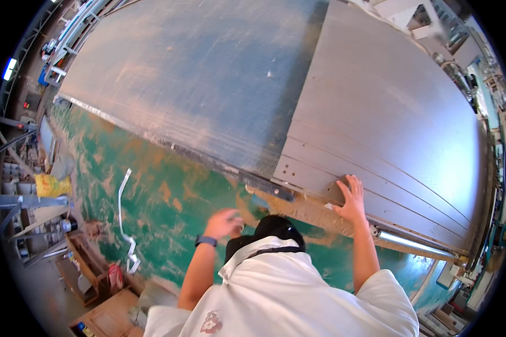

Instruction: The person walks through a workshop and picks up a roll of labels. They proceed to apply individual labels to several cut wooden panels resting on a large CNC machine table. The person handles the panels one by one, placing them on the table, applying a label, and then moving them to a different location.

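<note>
Hands first: our right hand lies flat, fingers spread, on the near edge of the grey grooved wooden panel atop the big worn workbench. Our left hand blurs below that edge, its grip unreadable. We judge we're steadying the panel.

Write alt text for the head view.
Seen from above, a person's right hand presses flat on the near edge of a large grey panel on a wide work table. The left hand, blurred, hangs over the green floor.
</note>
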